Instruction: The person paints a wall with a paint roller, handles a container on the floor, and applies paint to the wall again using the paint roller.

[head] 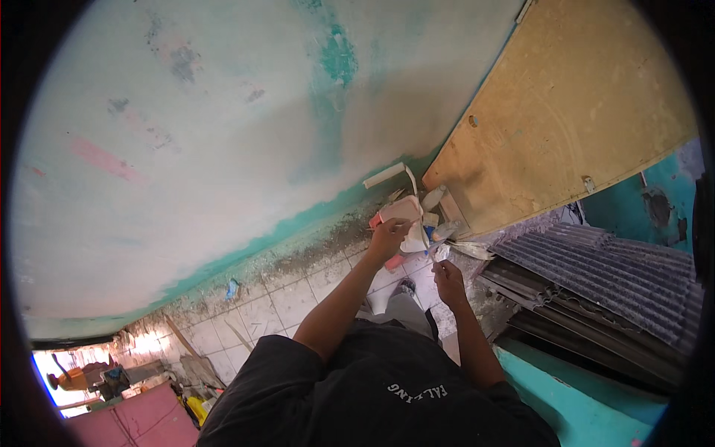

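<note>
My right hand (449, 284) is curled around the lower end of a thin handle. This handle appears to run up to a paint roller (384, 175) with a pale sleeve, tilted close to the foot of the wall. My left hand (387, 241) is bent at the fingertips beside the handle, above a pinkish paint tub (403, 209); whether it grips anything is too small to tell. Around the tub on the floor are a whitish plastic bottle (434, 196), a second clear bottle (446, 230) and a white container (413, 239), partly covered by the handle.
A patchy white and turquoise wall (223, 139) rises ahead. To the right leans a large yellowish wooden panel (558, 112). Stacked corrugated roofing sheets (603, 274) lie at right, above a turquoise ledge (564, 391). Wood strips (181, 338) and a blue scrap (232, 289) lie on the tiled floor (290, 302).
</note>
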